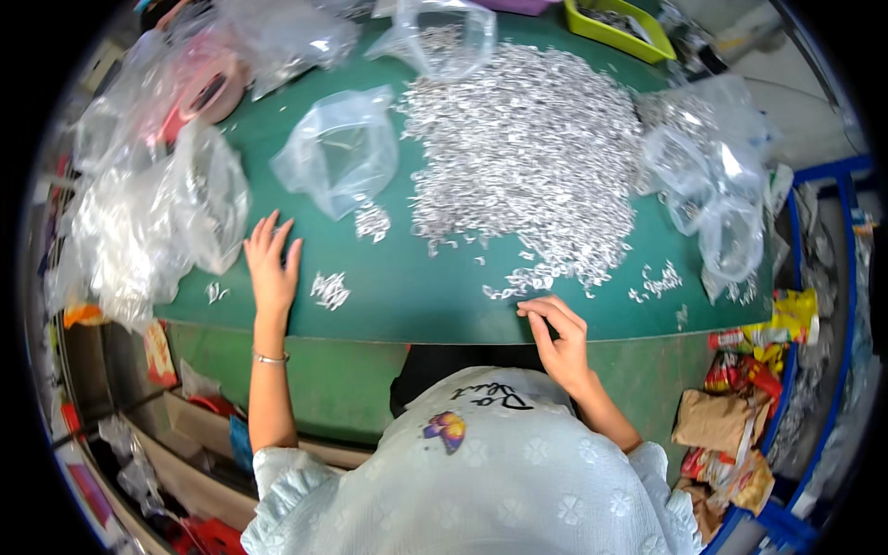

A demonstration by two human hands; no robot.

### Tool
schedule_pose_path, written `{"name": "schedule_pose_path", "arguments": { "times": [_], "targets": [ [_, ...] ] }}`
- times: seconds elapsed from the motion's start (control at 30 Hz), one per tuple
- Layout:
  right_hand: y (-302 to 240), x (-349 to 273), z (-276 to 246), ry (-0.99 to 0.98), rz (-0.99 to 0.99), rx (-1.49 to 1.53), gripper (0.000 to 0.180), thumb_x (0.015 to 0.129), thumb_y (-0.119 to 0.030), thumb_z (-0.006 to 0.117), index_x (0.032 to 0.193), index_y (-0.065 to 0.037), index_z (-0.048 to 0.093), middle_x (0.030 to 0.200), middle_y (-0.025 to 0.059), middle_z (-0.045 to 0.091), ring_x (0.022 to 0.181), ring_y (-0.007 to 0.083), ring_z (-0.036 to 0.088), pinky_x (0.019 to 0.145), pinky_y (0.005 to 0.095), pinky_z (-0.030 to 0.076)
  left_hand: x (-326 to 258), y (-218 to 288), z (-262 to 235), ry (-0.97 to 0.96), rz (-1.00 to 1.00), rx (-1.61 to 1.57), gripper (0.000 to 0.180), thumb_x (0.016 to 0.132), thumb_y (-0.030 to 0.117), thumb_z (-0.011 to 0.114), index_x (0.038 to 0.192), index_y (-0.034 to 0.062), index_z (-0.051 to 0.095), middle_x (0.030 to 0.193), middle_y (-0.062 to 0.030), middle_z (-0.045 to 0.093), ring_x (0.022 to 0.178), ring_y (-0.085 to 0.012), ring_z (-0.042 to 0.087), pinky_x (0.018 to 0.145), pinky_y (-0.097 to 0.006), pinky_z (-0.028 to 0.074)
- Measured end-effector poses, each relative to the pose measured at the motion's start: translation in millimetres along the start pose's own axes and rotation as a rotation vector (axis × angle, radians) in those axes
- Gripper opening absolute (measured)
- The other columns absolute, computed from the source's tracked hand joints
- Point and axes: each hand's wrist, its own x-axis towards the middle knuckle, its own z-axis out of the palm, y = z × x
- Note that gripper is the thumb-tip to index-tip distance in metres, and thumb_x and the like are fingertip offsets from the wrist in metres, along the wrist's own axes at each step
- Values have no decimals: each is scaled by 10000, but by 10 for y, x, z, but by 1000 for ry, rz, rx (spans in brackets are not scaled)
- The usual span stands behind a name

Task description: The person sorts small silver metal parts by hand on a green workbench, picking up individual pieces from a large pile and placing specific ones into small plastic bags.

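Observation:
My left hand [271,268] lies on the green table with its fingers spread, holding nothing. It rests between a clear plastic bag [211,199] and a little heap of small silvery metal pieces [330,290]. At the table's front edge is my right hand [561,340], its fingers loosely bent and the thumb a little apart; nothing shows in it. Just beyond its fingertips begins the near end of a large spread pile of the same small silvery pieces [527,148]. An open clear bag [347,153] stands left of the pile, with a few pieces [372,223] by its mouth.
More clear bags [731,203] sit at the right, another [444,42] at the pile's far end. A yellow-green tray [622,28] and a pink tub [213,88] stand at the back. Blue rack [837,277] and snack packets [795,314] are right; cardboard boxes [194,453] lower left.

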Motion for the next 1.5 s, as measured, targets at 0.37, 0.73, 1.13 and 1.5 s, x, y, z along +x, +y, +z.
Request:
{"name": "schedule_pose_path", "arguments": {
  "times": [0.37,0.73,1.13,1.5],
  "targets": [
    [693,-191,-942,384,38,-813,280,824,-104,674,1086,-28,611,1166,108,578,1144,316,506,988,445,342,-22,294,-83,250,-134,-198,209,878,-17,559,1074,-5,632,1227,-155,583,1157,-344,535,1012,-421,392],
    [1017,-128,-1483,473,-20,-967,155,793,-47,686,924,-19,608,1033,111,602,1084,314,544,960,430,377,-265,2120,-46,-85,181,-458,427,764,-4,653,1180,40,571,1351,-178,449,1300,-410,377,1068,-506,314],
    [580,144,-183,142,63,-434,634,928,-249,567,1424,34,292,1494,337,109,1384,504,136,1102,591,152,127,3002,611,-363,492,-310,581,868,133,589,1409,83,383,1514,-153,259,1406,-422,182,1081,-619,209],
    [290,51,-251,199,-128,-33,205,872,23,537,1049,35,638,1110,173,622,1106,350,563,970,437,410,-31,3008,363,-263,472,-577,402,827,-15,565,1226,2,520,1356,-195,459,1309,-421,376,1073,-546,295]
  ]
}}
